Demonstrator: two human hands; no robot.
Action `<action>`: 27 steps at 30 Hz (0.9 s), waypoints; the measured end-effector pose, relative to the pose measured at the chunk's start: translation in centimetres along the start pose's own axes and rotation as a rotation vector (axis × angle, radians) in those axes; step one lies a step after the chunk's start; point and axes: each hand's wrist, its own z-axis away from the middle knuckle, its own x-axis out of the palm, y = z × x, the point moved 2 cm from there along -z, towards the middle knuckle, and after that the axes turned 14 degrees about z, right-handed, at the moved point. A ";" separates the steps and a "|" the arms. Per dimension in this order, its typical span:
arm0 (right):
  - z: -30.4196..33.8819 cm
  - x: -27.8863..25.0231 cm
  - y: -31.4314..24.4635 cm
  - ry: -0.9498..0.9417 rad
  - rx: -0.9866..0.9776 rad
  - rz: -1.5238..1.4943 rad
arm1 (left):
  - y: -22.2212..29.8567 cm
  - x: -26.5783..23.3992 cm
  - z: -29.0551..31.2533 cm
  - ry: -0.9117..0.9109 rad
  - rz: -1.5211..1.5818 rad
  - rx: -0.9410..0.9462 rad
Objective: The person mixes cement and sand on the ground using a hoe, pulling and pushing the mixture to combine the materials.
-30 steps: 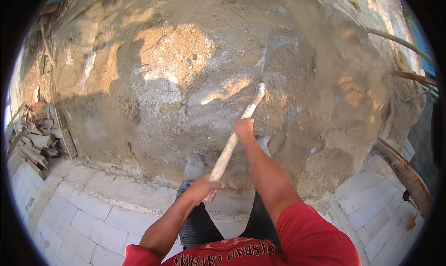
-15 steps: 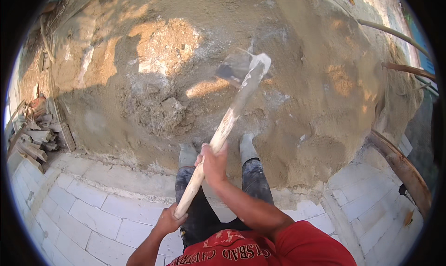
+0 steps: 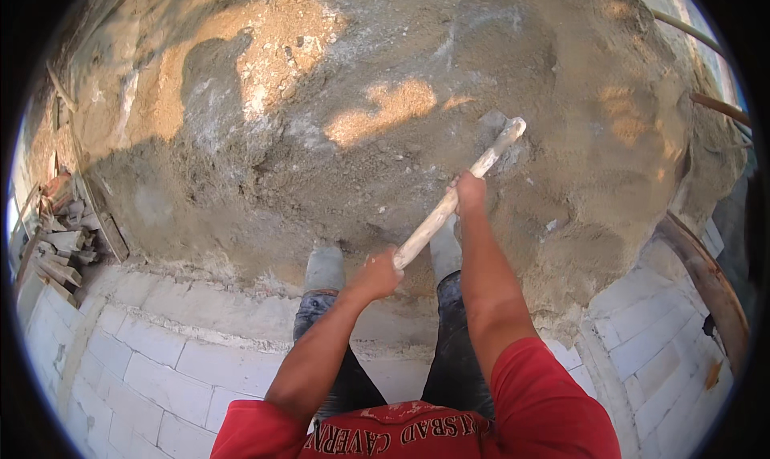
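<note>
Both my hands grip the pale wooden handle of a hoe (image 3: 437,216), which slants up and to the right. My left hand (image 3: 380,274) is closed round the butt end of the handle, above and between my boots. Farther up the shaft, my right hand (image 3: 470,193) is wrapped round it. The hoe's head (image 3: 499,132) is down in a broad heap of grey-brown sandy mix (image 3: 361,182); most of its blade is hidden by the handle's end and the mix.
My grey boots (image 3: 324,268) stand at the heap's near edge. Behind them is a pale block wall (image 3: 172,363). Scrap wood (image 3: 64,246) lies piled at the left, with a board (image 3: 112,233) beside it. A curved brown plank (image 3: 706,279) leans at the right, below some poles (image 3: 718,110).
The hoe has swung down and to the right, its raised blade now in the mix. Both arms have stretched forward, and my right hand has slid or moved farther from my body.
</note>
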 end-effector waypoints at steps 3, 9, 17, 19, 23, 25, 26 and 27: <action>5.2 5.0 0.1 -0.089 0.063 -0.100 | 3.0 -7.0 6.9 -0.037 -0.036 -0.132; 29.7 16.5 1.0 -0.271 0.163 -0.088 | -0.6 -20.2 28.6 0.057 0.000 -0.277; 55.4 17.0 2.1 -0.771 0.194 -0.348 | -0.1 -28.2 52.5 0.187 -0.064 -0.581; 51.8 15.4 3.2 -0.824 0.146 -0.478 | -1.0 -26.3 49.1 0.124 -0.154 -0.473; 37.1 7.0 1.8 -0.336 0.021 -0.320 | -2.9 -16.2 31.7 -0.121 0.095 -0.219; 29.6 3.6 1.2 -0.119 0.070 -0.378 | -3.8 -10.3 22.5 -0.285 0.300 -0.323; 26.0 1.7 0.7 -0.005 -0.031 -0.290 | -4.9 -7.1 17.4 -0.390 0.361 -0.230; 21.7 0.0 1.5 0.128 -0.133 -0.187 | -7.1 -3.7 12.9 -0.431 0.436 -0.153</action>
